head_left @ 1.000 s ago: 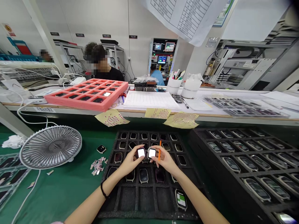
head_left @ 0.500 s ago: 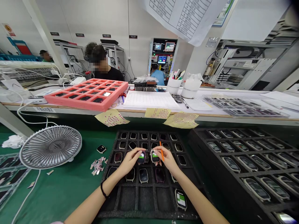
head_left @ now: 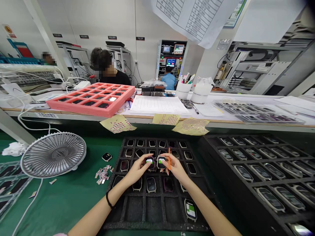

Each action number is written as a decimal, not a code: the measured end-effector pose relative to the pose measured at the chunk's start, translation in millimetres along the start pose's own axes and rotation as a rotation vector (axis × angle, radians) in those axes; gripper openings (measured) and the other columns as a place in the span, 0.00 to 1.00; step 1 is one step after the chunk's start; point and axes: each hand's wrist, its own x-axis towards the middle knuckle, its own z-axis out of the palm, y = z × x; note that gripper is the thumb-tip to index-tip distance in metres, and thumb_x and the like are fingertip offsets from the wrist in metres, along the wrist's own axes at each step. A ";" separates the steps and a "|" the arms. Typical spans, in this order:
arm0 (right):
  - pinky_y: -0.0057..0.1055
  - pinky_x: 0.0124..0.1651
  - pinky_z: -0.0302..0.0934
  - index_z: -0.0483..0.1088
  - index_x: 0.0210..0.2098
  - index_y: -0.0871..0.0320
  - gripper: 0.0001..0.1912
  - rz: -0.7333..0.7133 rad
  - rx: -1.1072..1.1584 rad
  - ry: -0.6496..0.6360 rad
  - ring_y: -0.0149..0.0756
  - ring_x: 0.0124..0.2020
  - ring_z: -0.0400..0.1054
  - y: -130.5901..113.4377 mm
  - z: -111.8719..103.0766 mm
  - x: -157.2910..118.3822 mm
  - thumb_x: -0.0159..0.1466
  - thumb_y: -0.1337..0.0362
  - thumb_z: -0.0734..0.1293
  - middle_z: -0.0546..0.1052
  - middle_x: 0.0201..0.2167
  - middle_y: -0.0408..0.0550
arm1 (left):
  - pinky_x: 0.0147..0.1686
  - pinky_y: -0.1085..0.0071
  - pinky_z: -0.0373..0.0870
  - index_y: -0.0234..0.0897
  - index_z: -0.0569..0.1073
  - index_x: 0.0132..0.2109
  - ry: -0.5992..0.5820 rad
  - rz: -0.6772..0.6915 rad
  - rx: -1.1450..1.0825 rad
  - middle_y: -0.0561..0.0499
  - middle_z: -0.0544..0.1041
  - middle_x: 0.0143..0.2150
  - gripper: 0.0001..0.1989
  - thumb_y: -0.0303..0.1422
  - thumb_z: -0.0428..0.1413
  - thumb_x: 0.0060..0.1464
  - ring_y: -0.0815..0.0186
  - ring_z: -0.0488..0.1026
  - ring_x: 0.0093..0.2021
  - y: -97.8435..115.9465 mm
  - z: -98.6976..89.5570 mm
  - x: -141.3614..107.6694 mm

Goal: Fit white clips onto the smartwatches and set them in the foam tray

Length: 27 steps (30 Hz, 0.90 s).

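While a smartwatch (head_left: 149,161) is pinched by the fingers of the left hand (head_left: 135,172) and a second smartwatch (head_left: 161,162) by those of the right hand (head_left: 176,168), both watches are tilted with their lit screens turned upward, seemingly so that the displays can be viewed side by side. The fingers are clamped on the watch edges, and an orange stick (head_left: 169,158) is held upright in the right hand. Both watches are kept just above a black foam tray (head_left: 155,225), most of whose compartments hold watches. A second tray of watches (head_left: 256,170) is placed at 3 o'clock and a desk fan (head_left: 53,155) at 9 o'clock. A pink foam tray (head_left: 73,106) of dark devices is set on the counter (head_left: 157,119) at 11 o'clock.
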 end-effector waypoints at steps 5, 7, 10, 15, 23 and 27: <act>0.23 0.13 0.55 0.69 0.38 0.56 0.16 -0.005 -0.006 0.008 0.31 0.18 0.69 -1.3 0.1 0.7 0.59 0.50 0.66 0.71 0.23 0.40 | 0.22 0.76 0.56 0.37 0.70 0.54 0.036 -0.046 0.016 0.53 0.71 0.31 0.23 0.46 0.47 0.60 0.73 0.58 0.22 -0.6 -1.4 0.9; 0.23 0.13 0.54 0.69 0.37 0.56 0.16 -0.007 -0.016 0.005 0.30 0.17 0.69 0.0 -0.1 1.0 0.60 0.50 0.65 0.70 0.22 0.40 | 0.21 0.76 0.54 0.36 0.71 0.54 0.041 -0.048 0.018 0.54 0.68 0.28 0.24 0.46 0.46 0.60 0.73 0.57 0.21 -2.8 -1.9 1.5; 0.23 0.13 0.54 0.69 0.40 0.56 0.16 -0.010 -0.017 -0.007 0.30 0.18 0.69 1.1 -0.1 0.8 0.60 0.50 0.66 0.71 0.26 0.42 | 0.21 0.76 0.54 0.36 0.69 0.56 0.035 -0.050 0.015 0.54 0.68 0.29 0.25 0.47 0.46 0.60 0.74 0.57 0.21 -5.8 -2.0 2.0; 0.23 0.14 0.57 0.67 0.46 0.54 0.20 0.022 -0.016 -0.037 0.32 0.25 0.72 -1.2 0.9 -1.4 0.58 0.52 0.68 0.72 0.41 0.50 | 0.27 0.75 0.63 0.39 0.62 0.62 0.015 -0.016 -0.003 0.47 0.73 0.42 0.26 0.43 0.50 0.59 0.69 0.67 0.30 -5.7 -0.9 1.6; 0.21 0.16 0.58 0.65 0.47 0.53 0.24 0.004 -0.027 -0.041 0.32 0.27 0.72 2.6 -0.7 -2.1 0.53 0.57 0.73 0.71 0.41 0.50 | 0.41 0.68 0.70 0.38 0.63 0.61 0.031 0.011 -0.026 0.42 0.69 0.57 0.27 0.38 0.56 0.55 0.58 0.70 0.48 -7.3 0.5 2.5; 0.21 0.12 0.53 0.68 0.43 0.55 0.19 -0.006 -0.004 0.007 0.30 0.21 0.70 1.8 -0.6 -0.6 0.55 0.54 0.71 0.72 0.34 0.46 | 0.38 0.69 0.70 0.37 0.67 0.57 0.064 -0.018 -0.057 0.44 0.74 0.50 0.23 0.41 0.52 0.57 0.61 0.72 0.43 -4.0 -0.5 2.7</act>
